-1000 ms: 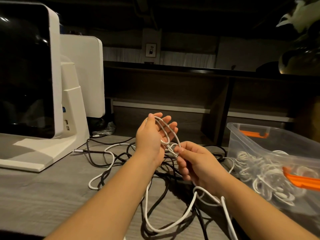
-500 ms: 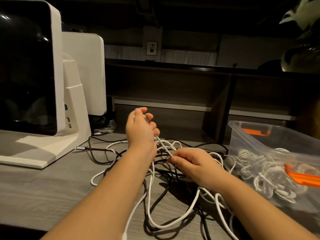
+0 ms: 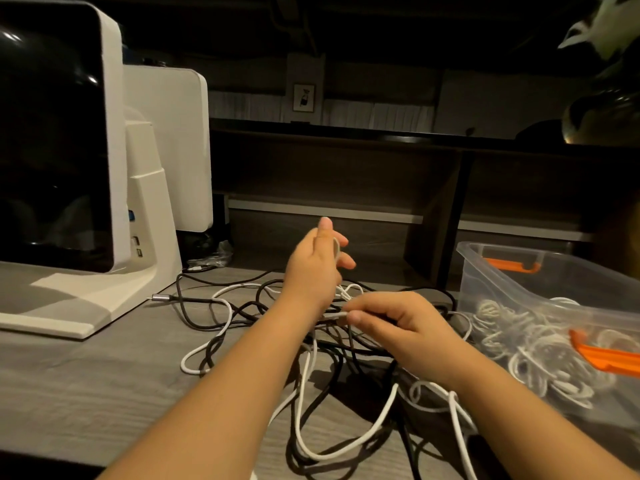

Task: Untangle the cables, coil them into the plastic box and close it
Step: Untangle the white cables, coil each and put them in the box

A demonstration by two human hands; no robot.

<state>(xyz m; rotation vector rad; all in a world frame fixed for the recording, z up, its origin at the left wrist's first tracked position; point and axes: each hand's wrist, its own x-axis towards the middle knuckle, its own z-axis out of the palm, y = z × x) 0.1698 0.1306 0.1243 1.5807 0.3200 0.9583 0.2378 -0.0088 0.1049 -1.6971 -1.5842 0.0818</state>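
A tangle of white cable (image 3: 349, 441) and black cable (image 3: 194, 310) lies on the grey wooden desk in front of me. My left hand (image 3: 313, 268) is raised above the tangle, fingers spread, with a loop of white cable running over them. My right hand (image 3: 398, 323) is lower and to the right, pinching the white cable near its plug end between thumb and forefinger. A clear plastic box (image 3: 519, 292) with orange latches stands at the right and holds several coiled white cables (image 3: 533, 351).
A white machine with a dark screen (image 3: 79, 188) stands on the left of the desk. A black cable's metal plug (image 3: 161, 298) lies near its base. Dark shelving (image 3: 346, 174) runs along the back.
My left hand has opened its fingers and shifted slightly right with the loop. My right hand has slid along the white cable to its end and moved a little lower.
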